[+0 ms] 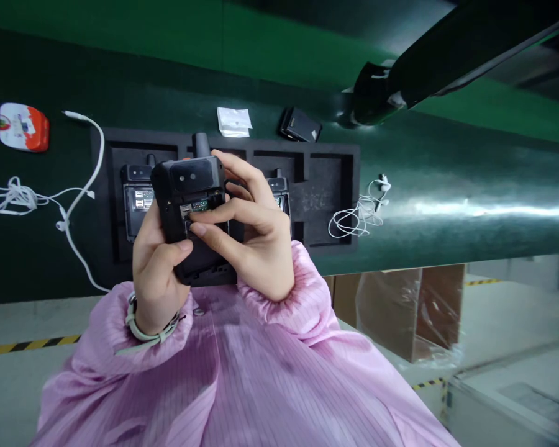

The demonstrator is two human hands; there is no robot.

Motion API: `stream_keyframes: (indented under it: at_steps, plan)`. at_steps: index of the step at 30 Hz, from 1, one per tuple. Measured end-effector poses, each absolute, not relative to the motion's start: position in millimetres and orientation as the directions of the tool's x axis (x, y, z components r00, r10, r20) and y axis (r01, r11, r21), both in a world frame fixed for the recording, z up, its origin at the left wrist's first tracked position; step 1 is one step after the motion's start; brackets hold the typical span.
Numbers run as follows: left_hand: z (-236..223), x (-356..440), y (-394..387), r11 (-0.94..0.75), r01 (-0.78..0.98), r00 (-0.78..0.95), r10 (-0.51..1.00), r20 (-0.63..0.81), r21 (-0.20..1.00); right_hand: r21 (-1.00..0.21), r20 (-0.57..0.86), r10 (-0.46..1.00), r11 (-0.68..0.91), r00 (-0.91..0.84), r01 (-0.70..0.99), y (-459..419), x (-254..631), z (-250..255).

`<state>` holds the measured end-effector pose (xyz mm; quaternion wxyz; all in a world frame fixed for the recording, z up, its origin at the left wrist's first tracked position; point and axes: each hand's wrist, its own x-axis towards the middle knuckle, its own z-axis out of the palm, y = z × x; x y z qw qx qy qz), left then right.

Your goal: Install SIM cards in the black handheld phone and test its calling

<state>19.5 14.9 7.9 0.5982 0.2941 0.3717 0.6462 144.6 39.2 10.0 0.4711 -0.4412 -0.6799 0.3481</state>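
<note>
My left hand [156,273] is wrapped round a black two-way radio [190,176] with a stubby antenna. The radio's back faces up, uncovered, and its card slots and a bit of green circuit board show in the recess. At those slots, the thumb and index finger of my right hand [265,242] come together in a pinch. Whatever sits between these fingertips is too small or hidden to name. Underneath lies a black foam tray [328,242], where a second open-backed radio [133,186] rests at left and another radio [279,184] is partly covered by my right hand.
White earphones [361,214] lie at the tray's right, and a white cable [100,149] with more earphones [18,197] at its left. A red-and-white box [24,127], folded white paper [234,122] and black devices [300,125] sit on the green table. A dark post [375,93] rises at right.
</note>
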Motion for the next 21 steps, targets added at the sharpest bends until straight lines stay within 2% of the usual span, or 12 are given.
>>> stream_keyframes:
  at_steps: [6,9,13,21]
  plan:
    - [9.6,19.0,12.0,0.034,-0.549,-0.111,0.987,-0.113,0.835,-0.937,0.31,0.948,0.317,-0.068,0.146,37.4,141.6,5.2]
    - [8.5,20.0,10.8,0.043,-0.563,-0.104,0.987,-0.122,0.825,-0.957,0.269,0.96,0.276,-0.078,0.094,37.3,141.7,4.0]
    - [4.1,21.4,10.0,0.019,-0.596,-0.076,0.994,-0.08,0.803,-0.963,0.235,0.964,0.248,-0.128,0.101,38.5,141.6,6.1]
    - [0.3,20.0,8.6,0.03,-0.567,-0.059,0.995,-0.077,0.823,-0.964,0.213,0.971,0.227,-0.106,0.137,38.3,140.6,13.2]
